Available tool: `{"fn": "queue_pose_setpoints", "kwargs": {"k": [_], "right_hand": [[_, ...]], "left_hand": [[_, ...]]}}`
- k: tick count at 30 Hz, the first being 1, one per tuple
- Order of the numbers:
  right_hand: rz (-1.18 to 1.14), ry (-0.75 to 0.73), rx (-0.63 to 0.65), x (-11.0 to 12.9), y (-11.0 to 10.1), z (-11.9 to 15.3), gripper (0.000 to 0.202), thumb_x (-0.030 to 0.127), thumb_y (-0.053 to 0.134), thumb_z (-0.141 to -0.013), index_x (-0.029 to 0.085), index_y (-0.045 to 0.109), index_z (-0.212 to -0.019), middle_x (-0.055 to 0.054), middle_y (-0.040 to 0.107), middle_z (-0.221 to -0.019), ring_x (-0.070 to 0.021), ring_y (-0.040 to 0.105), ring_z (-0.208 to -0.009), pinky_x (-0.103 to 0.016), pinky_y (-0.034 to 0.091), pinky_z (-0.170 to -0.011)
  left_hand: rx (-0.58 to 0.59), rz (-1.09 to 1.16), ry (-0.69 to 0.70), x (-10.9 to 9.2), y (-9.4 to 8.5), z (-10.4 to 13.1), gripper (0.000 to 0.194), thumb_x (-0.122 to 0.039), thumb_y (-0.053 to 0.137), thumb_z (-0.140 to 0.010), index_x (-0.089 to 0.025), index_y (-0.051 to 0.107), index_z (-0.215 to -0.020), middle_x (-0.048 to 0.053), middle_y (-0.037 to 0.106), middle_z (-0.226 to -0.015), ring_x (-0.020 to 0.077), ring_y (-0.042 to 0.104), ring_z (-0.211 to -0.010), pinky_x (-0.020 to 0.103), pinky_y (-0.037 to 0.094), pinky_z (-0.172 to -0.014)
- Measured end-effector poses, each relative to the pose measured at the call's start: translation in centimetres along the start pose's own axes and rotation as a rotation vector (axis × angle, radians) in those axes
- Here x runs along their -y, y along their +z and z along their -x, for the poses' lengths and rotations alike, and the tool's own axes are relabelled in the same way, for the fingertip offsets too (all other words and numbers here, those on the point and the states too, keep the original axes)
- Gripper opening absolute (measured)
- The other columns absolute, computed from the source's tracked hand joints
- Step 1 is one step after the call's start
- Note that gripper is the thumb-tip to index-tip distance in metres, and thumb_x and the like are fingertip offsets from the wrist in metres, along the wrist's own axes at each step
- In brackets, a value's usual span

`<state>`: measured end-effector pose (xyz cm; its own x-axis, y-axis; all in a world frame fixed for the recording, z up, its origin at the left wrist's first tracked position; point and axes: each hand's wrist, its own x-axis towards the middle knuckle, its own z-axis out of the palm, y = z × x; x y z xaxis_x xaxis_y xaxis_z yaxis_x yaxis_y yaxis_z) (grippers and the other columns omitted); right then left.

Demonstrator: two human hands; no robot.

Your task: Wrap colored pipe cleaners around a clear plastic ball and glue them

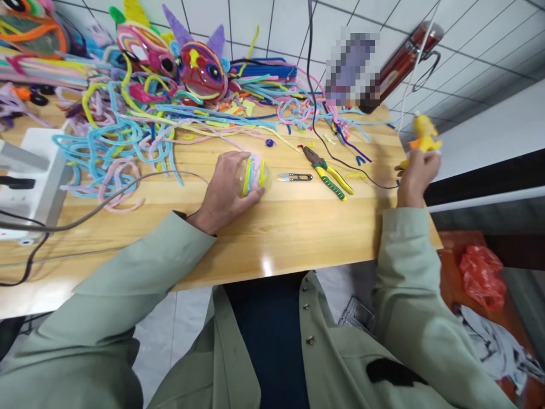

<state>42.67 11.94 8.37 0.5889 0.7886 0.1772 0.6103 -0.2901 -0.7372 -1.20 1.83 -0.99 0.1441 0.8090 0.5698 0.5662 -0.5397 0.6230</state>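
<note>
My left hand is wrapped round a clear plastic ball at the middle of the table. Yellow, pink and blue pipe-cleaner strips cover part of the ball. Out at the table's right edge, my right hand is closed on a yellow glue gun, slightly blurred and raised. Between the hands lie small thread snips and pliers with green and yellow handles. A tiny purple coil rests just beyond the ball.
Tangled pipe cleaners spread along the back, near decorated clear balls with horns. A white power strip stands left. A dark cord crosses the table. A red thermos stands at the back right, beside a tiled wall.
</note>
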Motion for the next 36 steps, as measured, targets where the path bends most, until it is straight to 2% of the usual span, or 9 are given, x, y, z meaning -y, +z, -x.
{"fn": "queue_pose_setpoints", "kwargs": {"k": [2,4,6,7,10,13,19,30,36], "right_hand": [[-0.189,-0.068,-0.165,0.2,-0.8,1.5,0.039,0.013,0.039,-0.106,0.031,0.02,-0.077,0.002,0.053,-0.082,-0.0091,0.067,-0.069,-0.032,0.046,-0.064],[-0.565,-0.144,-0.145,0.8,-1.4,3.4,0.034,0.016,0.062,-0.097,0.032,0.041,-0.076,0.004,0.055,-0.078,-0.0076,0.06,-0.057,-0.035,0.042,-0.058],[-0.85,-0.222,0.255,1.6,-1.4,5.7,0.017,0.033,0.085,-0.085,0.031,0.069,-0.083,0.005,0.048,-0.07,-0.0085,0.055,-0.052,-0.035,0.035,-0.052],[-0.883,-0.227,0.444,2.2,-1.1,6.9,0.023,0.041,0.093,-0.078,0.028,0.077,-0.087,0.005,0.048,-0.069,-0.0083,0.054,-0.054,-0.034,0.034,-0.052],[-0.849,-0.171,0.698,4.2,0.8,10.3,0.039,0.049,0.103,-0.065,0.025,0.083,-0.088,0.0,0.061,-0.072,-0.0144,0.059,-0.059,-0.032,0.041,-0.054],[-0.809,-0.142,0.965,6.1,3.5,12.5,0.042,0.051,0.102,-0.067,0.025,0.082,-0.093,-0.004,0.078,-0.101,-0.0175,0.067,-0.071,-0.035,0.056,-0.066],[-0.827,-0.102,1.322,6.1,7.6,13.6,0.048,0.053,0.099,-0.074,0.019,0.081,-0.102,-0.008,0.083,-0.107,-0.0104,0.056,-0.06,-0.027,0.048,-0.055],[-0.788,-0.19,1.442,3.6,8.7,14.0,0.038,0.057,0.084,-0.094,0.02,0.081,-0.098,-0.005,0.082,-0.097,-0.0116,0.059,-0.06,-0.03,0.05,-0.062],[-0.815,-0.179,1.452,3.4,9.0,14.0,0.035,0.055,0.083,-0.096,0.02,0.08,-0.096,-0.004,0.08,-0.097,-0.0101,0.059,-0.058,-0.029,0.047,-0.059]], "left_hand": [[-0.018,0.022,0.003,0.0,0.0,0.0,0.07,-0.066,0.072,-0.098,-0.025,0.05,-0.151,0.012,0.062,-0.147,0.0347,0.06,-0.142,0.068,0.051,-0.123],[-0.033,0.053,-0.007,0.0,0.0,0.1,0.068,-0.065,0.075,-0.097,-0.029,0.052,-0.15,0.012,0.062,-0.147,0.036,0.059,-0.142,0.064,0.05,-0.125],[-0.037,0.08,-0.03,0.2,0.0,0.2,0.069,-0.067,0.076,-0.097,-0.03,0.053,-0.15,0.011,0.062,-0.147,0.0369,0.059,-0.142,0.062,0.05,-0.125],[-0.037,0.088,-0.047,0.3,-0.1,0.2,0.069,-0.069,0.075,-0.097,-0.03,0.053,-0.151,0.011,0.062,-0.147,0.0369,0.059,-0.142,0.061,0.051,-0.124],[-0.062,0.098,-0.113,0.6,-0.2,0.4,0.074,-0.076,0.071,-0.097,-0.03,0.052,-0.153,0.012,0.061,-0.147,0.0358,0.06,-0.141,0.059,0.052,-0.123],[-0.11,0.097,-0.146,1.0,-0.2,0.3,0.08,-0.08,0.071,-0.095,-0.029,0.05,-0.153,0.013,0.06,-0.149,0.0352,0.06,-0.143,0.058,0.051,-0.125],[-0.106,0.067,-0.163,1.0,-0.3,0.2,0.08,-0.077,0.073,-0.096,-0.028,0.047,-0.154,0.014,0.058,-0.151,0.0348,0.059,-0.146,0.058,0.052,-0.126],[-0.07,0.028,-0.13,0.4,-0.3,0.7,0.074,-0.07,0.073,-0.099,-0.034,0.044,-0.157,0.012,0.054,-0.155,0.0364,0.054,-0.151,0.063,0.047,-0.13],[-0.069,-0.006,-0.114,0.2,-0.4,0.6,0.076,-0.072,0.072,-0.099,-0.034,0.044,-0.158,0.011,0.054,-0.153,0.0357,0.054,-0.149,0.06,0.047,-0.129]]}}
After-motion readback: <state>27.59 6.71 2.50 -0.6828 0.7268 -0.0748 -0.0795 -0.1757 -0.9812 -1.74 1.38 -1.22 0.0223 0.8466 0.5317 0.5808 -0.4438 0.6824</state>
